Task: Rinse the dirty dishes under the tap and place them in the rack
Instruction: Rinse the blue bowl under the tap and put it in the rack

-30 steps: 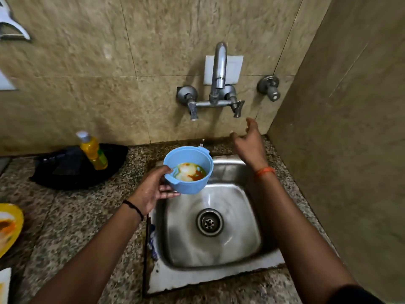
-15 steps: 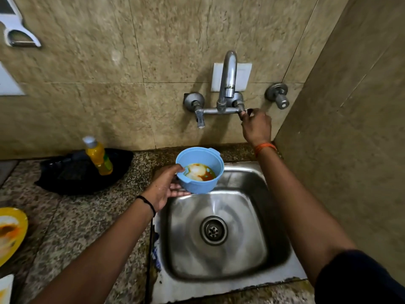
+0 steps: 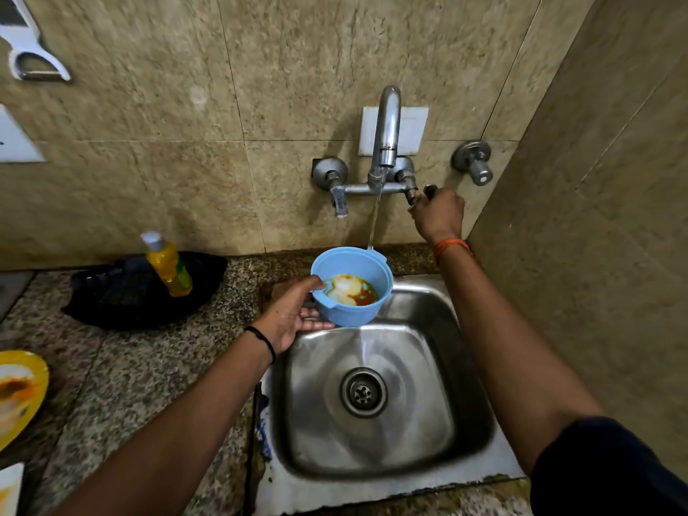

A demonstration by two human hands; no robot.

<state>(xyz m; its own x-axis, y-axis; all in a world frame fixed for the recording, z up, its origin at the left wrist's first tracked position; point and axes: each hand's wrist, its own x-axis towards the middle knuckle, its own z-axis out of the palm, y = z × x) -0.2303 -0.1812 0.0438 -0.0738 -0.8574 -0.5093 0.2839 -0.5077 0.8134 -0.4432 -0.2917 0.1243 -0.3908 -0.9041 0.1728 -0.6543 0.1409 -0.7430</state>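
Your steel sink [image 3: 376, 446] sits below, its basin wet; above it the tap [image 3: 387, 128] drops a thin stream that falls just behind the far rim of the blue bowl [image 3: 352, 284], not into it; so the bowl wants a short move away from you, toward the wall, to catch the water; your left hand [image 3: 290, 314] is the one to do it, thumb hooked on the rim tab, fingers flat beneath; your right hand [image 3: 439, 214] stays curled round the tap lever [image 3: 428, 189].

bowl [image 3: 352, 286] over sink [image 3: 376, 396] rim, bottle [image 3: 169, 268] left of it
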